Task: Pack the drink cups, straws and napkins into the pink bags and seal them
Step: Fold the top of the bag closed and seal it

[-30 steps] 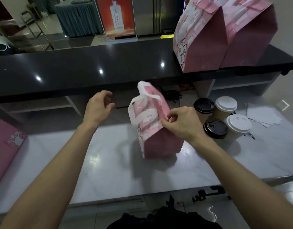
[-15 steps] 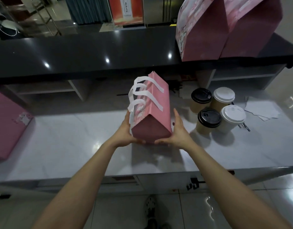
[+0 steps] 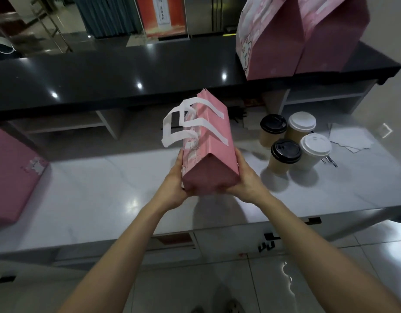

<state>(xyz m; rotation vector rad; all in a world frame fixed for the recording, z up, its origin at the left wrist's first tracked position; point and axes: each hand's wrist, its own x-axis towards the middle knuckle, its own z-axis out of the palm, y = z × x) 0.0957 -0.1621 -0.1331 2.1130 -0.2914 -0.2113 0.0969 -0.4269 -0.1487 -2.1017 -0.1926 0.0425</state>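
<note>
Left hand (image 3: 173,184) and right hand (image 3: 245,180) clasped the closed pink bag (image 3: 209,154) (white handles uppermost) above the tabletop (image 3: 104,199); four cups (image 3: 294,142) stood nearby.

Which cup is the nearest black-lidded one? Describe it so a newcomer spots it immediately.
Start at the white marble counter and look right of the pink bag held between both hands. Four lidded paper cups cluster there in two rows. The target cup is front-left in that cluster: black lid, unlike the white-lidded cup beside it, and nearer than the other black-lidded cup.
</note>
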